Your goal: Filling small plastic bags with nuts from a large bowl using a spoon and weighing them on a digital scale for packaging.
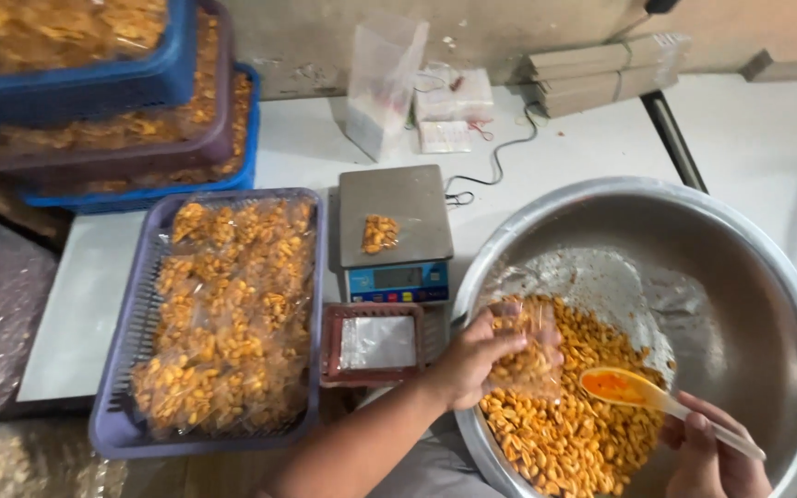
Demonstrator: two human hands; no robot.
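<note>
On a white worktable [325, 138], the left hand [472, 364] pinches a clear bag [523, 346] open over a steel bowl [767, 277] of orange peanuts [565, 433], while the right hand [717, 456] grips a spoon [643, 392] beside its mouth.

Left hand [472, 360] is closed on a clear bag [523, 346] part-filled with orange coated nuts, held over the nuts [569, 433] in a large steel bowl [767, 277]. An orange-stained spoon [634, 389] is gripped by the right hand [717, 452], its scoop just beside the bag. On the white worktop [306, 148], a small pile of nuts is seen on a digital scale [394, 226]. A purple tray [122, 387] of filled bags sits left of it; a small red tray [375, 346] lies below the scale.
</note>
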